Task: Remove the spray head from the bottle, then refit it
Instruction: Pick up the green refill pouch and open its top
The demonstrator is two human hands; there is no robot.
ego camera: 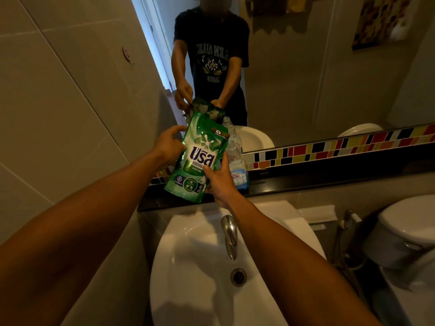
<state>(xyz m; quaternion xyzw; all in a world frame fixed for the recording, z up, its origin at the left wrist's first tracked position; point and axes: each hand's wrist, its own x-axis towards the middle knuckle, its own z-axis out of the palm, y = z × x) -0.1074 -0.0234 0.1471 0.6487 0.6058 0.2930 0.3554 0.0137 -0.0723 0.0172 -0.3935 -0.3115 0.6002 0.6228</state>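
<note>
A green refill pouch [199,158] with white lettering stands on the black ledge [306,182] under the mirror. My left hand [168,147] grips its left edge and my right hand [220,182] grips its lower right side. Directly behind the pouch, at its right, stands a clear plastic bottle [236,161] with a blue label; its neck shows no spray head, and the pouch hides part of it. No spray head is visible anywhere.
A white basin [188,267] with a chrome tap [230,234] lies below the ledge. A toilet [409,231] and a hose sprayer [350,217] are at the right. The mirror [306,78] above a coloured tile strip [341,148] reflects a person. A tiled wall stands at the left.
</note>
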